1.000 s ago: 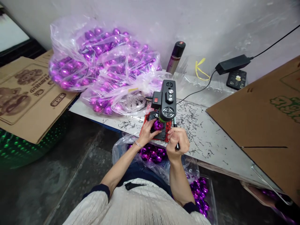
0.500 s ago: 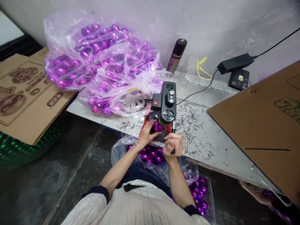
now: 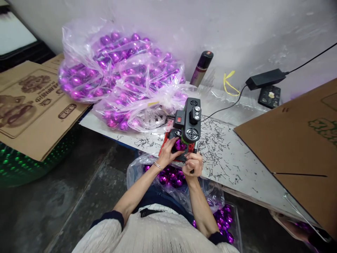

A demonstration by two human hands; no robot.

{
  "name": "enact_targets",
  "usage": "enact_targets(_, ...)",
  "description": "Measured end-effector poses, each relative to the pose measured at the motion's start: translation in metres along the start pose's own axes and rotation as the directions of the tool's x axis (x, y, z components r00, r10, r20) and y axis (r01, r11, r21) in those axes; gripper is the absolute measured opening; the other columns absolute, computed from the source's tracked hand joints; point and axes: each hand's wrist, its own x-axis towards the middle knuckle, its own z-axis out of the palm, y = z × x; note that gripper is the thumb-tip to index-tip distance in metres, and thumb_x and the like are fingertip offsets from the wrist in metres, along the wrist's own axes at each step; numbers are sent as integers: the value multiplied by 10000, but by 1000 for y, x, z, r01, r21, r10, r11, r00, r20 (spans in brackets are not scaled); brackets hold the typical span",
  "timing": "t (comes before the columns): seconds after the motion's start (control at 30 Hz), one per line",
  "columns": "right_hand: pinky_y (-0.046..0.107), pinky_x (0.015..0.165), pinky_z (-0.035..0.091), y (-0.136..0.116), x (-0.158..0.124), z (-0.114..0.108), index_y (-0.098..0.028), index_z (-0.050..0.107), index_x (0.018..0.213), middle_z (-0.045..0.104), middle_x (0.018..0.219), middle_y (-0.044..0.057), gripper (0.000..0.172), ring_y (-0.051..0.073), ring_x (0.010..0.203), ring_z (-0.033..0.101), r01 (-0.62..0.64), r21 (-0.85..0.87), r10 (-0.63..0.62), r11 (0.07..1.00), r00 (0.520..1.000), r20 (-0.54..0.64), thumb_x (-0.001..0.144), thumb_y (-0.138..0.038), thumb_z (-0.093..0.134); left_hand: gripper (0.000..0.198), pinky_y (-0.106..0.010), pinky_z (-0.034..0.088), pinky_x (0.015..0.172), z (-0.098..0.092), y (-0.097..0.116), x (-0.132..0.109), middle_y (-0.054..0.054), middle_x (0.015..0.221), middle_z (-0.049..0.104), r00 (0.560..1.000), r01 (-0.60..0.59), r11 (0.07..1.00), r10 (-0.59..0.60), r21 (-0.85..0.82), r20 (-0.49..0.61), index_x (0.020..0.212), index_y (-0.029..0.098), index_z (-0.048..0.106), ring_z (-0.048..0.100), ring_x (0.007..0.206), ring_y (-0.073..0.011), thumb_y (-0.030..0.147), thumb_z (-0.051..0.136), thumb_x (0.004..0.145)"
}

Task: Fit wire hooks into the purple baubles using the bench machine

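Note:
A shiny purple ball (image 3: pixel 180 144) sits beneath the head of a small black bench press (image 3: pixel 192 119), which has a red switch and round vents. My left hand (image 3: pixel 168 151) is closed on this ball from the left, thumb and fingers either side of it. The fingers of my right hand (image 3: pixel 193 165) are wrapped round the press's lever handle (image 3: pixel 195 149), just right of the ball. Under the press lies a black and red base (image 3: pixel 164 142), partly covered by my left hand.
Large clear bags of purple balls (image 3: pixel 118 70) fill the table's back left. Black scraps litter the white tabletop (image 3: pixel 223 158). A spray can (image 3: pixel 201 68) and power adapter (image 3: pixel 265 79) stand behind. Cardboard (image 3: pixel 295 140) flanks the right. An open bag of balls (image 3: pixel 171 177) is at my lap.
The view has shifted, so the scene sits slightly lower and further right. Relative to the press, my right hand has moved a little left with the lever. My left hand stays on the ball.

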Motion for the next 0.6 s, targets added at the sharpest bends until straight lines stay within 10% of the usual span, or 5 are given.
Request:
enact_targets(0.3,276,578,430,-36,63,-16,-204,506,653,563,654,-12,332,119,622,575,-230,17,231,973,973,-12,979,-158,462,714,-542,500,1098,-9,8,-17,-171,1334,650,985,-131,991,134,33,-106,1487,201,433,627,1272,-305,479,710,890)
enact_targets(0.5,268,561,414,-39,67,-17,-197,511,633,555,639,-12,336,115,614,570,-203,41,204,978,979,-9,958,-119,478,757,-396,612,826,-36,17,-99,-182,1189,709,911,-407,879,373,248,173,1422,158,490,716,1064,-280,648,631,863)
enact_targets(0.6,272,581,427,-36,54,-15,-196,519,650,555,645,-13,316,119,635,581,-198,48,199,979,980,-3,951,-107,482,694,-377,609,798,-44,5,-92,-158,1109,734,914,-406,868,389,287,115,1382,158,524,734,986,-259,634,616,886)
